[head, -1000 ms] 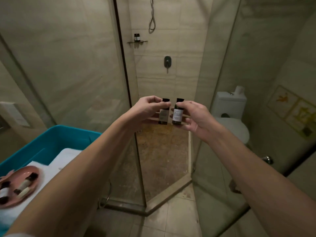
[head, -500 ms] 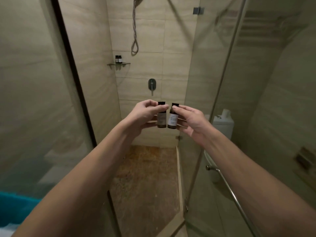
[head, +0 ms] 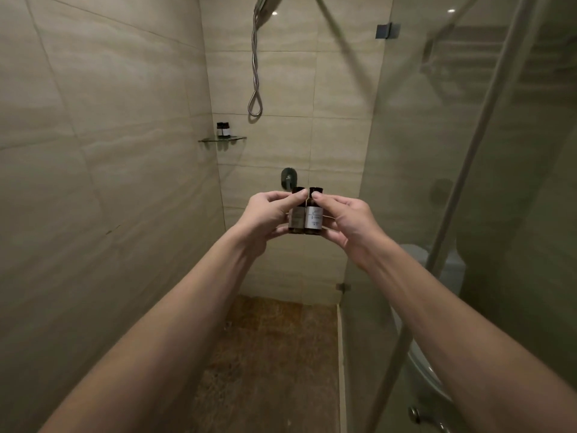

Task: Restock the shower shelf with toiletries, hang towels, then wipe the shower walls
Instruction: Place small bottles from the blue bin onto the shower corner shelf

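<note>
Left hand (head: 268,214) pinched the left bottle (head: 296,218) and right hand (head: 346,223) pinched the right bottle (head: 313,220). Both bottles were upright, long axes vertical, sides touching, held mid-air inside the shower. Glass corner shelf (head: 223,139) sat up-left and deeper in, left hand nearer. Shelf bottles (head: 223,129) already stood there. Held bottles were small smooth dark cylinders with pale labels.

Shower hose (head: 254,67) above mixer valve (head: 288,177)
</note>
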